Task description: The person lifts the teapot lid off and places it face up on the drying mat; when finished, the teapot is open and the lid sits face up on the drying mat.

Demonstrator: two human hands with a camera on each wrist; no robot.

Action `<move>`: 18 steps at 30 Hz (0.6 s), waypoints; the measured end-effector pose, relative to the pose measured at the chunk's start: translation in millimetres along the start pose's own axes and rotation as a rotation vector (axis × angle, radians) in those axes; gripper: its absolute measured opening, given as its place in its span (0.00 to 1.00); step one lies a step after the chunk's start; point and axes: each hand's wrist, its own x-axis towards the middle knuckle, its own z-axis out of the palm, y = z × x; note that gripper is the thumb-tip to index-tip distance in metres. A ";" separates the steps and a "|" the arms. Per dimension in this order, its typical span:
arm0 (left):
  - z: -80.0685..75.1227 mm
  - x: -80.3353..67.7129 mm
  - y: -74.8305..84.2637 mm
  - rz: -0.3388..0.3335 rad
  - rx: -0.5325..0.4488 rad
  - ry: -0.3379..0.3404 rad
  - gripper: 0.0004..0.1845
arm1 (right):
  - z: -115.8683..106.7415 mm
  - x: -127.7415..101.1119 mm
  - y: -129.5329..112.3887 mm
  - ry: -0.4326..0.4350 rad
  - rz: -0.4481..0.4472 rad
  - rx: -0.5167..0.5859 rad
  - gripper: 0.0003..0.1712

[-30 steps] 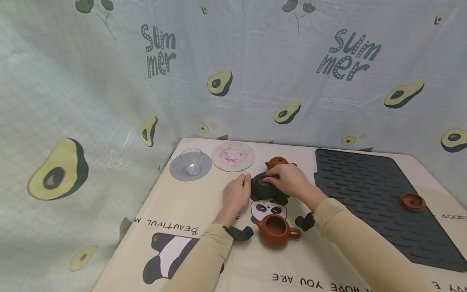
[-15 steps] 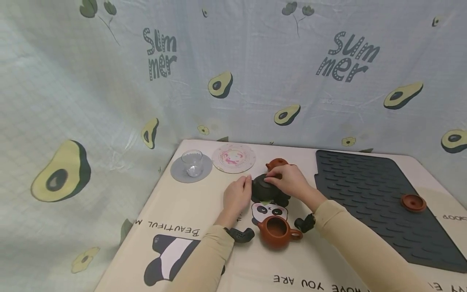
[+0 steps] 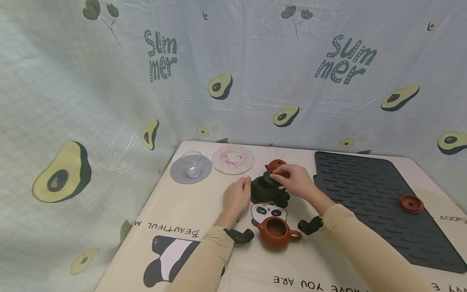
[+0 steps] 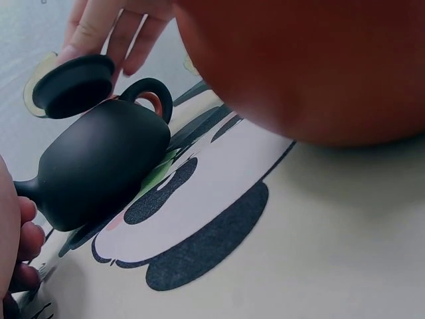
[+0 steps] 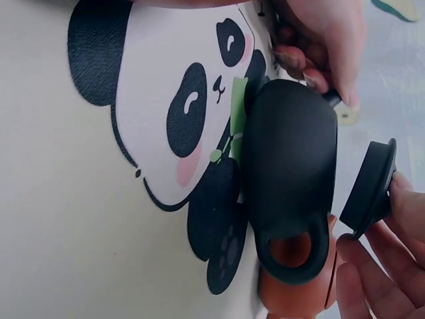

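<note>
In the head view a black teapot stands uncovered mid-table. My left hand pinches its spout, as the right wrist view confirms. Just above the opening, my right hand holds the black teapot lid by its knob. Seen from the left wrist, the tilted lid shows its underside, apart from the pot. The right wrist view has the lid beside the pot's rim. Nearer to me sits a reddish-brown teapot, uncovered, between my wrists. Another reddish-brown teapot is partly hidden behind my right hand.
A dark ridged mat covers the right side, with a reddish-brown lid on it. At the back left, a glass cup stands on a grey coaster, beside a pink-patterned round mat. A printed curtain hangs behind.
The right hand has lifted the lid off the black teapot and moved it slightly right, exposing the opening. The left hand stays at the spout.
</note>
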 end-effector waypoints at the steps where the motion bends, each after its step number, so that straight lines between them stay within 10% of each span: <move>1: -0.6 0.1 0.0 -0.001 0.001 0.002 0.21 | -0.3 -0.5 1.1 0.004 0.006 0.004 0.14; 18: -1.5 0.2 0.3 -0.027 -0.020 -0.004 0.21 | -6.1 -14.6 19.8 0.005 0.123 0.216 0.18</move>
